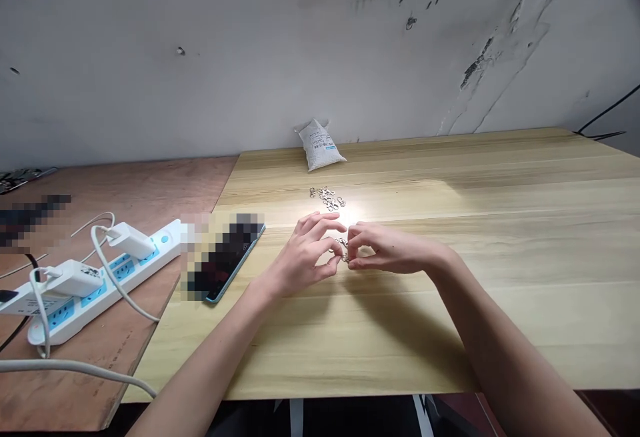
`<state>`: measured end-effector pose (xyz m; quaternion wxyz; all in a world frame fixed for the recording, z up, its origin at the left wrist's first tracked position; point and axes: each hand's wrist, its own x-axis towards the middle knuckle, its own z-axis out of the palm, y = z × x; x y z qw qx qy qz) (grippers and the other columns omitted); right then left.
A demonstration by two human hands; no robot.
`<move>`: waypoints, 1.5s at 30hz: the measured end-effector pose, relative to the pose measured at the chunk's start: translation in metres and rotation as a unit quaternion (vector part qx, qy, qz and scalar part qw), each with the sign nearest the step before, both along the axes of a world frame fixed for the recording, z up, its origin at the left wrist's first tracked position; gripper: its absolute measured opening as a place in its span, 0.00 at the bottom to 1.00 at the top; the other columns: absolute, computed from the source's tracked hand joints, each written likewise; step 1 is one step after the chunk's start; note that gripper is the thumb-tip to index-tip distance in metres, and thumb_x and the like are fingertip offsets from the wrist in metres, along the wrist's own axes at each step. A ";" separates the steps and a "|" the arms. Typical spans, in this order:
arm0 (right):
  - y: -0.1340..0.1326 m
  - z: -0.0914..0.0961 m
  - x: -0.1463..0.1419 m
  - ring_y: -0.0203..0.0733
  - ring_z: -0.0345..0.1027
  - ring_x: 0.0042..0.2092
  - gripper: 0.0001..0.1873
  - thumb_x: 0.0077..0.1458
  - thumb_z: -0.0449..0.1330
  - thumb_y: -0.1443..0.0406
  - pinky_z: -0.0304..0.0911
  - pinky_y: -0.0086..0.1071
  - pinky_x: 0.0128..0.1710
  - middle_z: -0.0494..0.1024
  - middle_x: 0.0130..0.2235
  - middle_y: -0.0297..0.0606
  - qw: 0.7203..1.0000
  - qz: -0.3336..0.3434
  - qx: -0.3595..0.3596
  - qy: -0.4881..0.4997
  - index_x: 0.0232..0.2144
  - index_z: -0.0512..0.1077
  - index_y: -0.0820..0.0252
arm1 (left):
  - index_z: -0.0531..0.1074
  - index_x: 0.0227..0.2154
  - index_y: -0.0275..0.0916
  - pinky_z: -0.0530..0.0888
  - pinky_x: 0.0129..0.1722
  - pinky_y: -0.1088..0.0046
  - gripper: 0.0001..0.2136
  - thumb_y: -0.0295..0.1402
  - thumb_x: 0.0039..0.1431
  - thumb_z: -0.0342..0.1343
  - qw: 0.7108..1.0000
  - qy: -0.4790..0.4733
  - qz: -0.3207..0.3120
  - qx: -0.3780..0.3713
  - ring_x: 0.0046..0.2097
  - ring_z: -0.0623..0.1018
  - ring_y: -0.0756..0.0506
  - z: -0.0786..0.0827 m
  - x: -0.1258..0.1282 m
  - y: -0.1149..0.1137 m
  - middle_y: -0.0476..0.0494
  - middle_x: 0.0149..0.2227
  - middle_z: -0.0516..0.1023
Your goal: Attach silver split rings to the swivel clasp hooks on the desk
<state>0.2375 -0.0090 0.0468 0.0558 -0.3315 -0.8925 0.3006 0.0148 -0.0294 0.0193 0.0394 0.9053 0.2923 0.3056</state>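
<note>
My left hand [306,251] and my right hand [386,250] meet above the light wooden table [450,303], fingertips pinched together on small metal rings [342,245] held between them. A loose pile of similar small metal rings and clasps [327,198] lies on the table just beyond my hands. Behind that pile, a small white bag [320,145] leans near the wall.
A smartphone [227,258] lies face up left of my left hand. A white and blue power strip [95,280] with two chargers and white cables sits on the brown board [140,190] at the left. The grey wall [300,57] closes the back.
</note>
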 end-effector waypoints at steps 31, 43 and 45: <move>0.019 -0.057 -0.032 0.40 0.63 0.35 0.12 0.63 0.56 0.64 0.53 0.34 0.38 0.75 0.31 0.38 0.944 -0.106 0.278 0.140 0.27 0.74 0.59 | 0.76 0.41 0.39 0.61 0.58 0.57 0.09 0.30 0.61 0.53 0.950 0.157 0.259 -0.078 0.49 0.75 0.41 -0.002 -0.023 0.096 0.41 0.44 0.78; 0.022 -0.059 -0.028 0.38 0.64 0.33 0.13 0.62 0.56 0.64 0.53 0.34 0.37 0.75 0.27 0.35 0.939 -0.150 0.258 0.169 0.25 0.72 0.59 | 0.76 0.36 0.33 0.64 0.54 0.60 0.13 0.25 0.65 0.45 0.953 0.189 0.234 -0.027 0.46 0.75 0.39 -0.014 -0.016 0.127 0.35 0.41 0.78; 0.023 -0.059 -0.028 0.38 0.64 0.33 0.13 0.62 0.56 0.63 0.53 0.34 0.37 0.76 0.27 0.35 0.940 -0.152 0.256 0.166 0.25 0.72 0.59 | 0.75 0.38 0.33 0.65 0.52 0.62 0.12 0.27 0.66 0.45 0.954 0.179 0.237 -0.029 0.46 0.76 0.40 -0.015 -0.026 0.125 0.36 0.42 0.77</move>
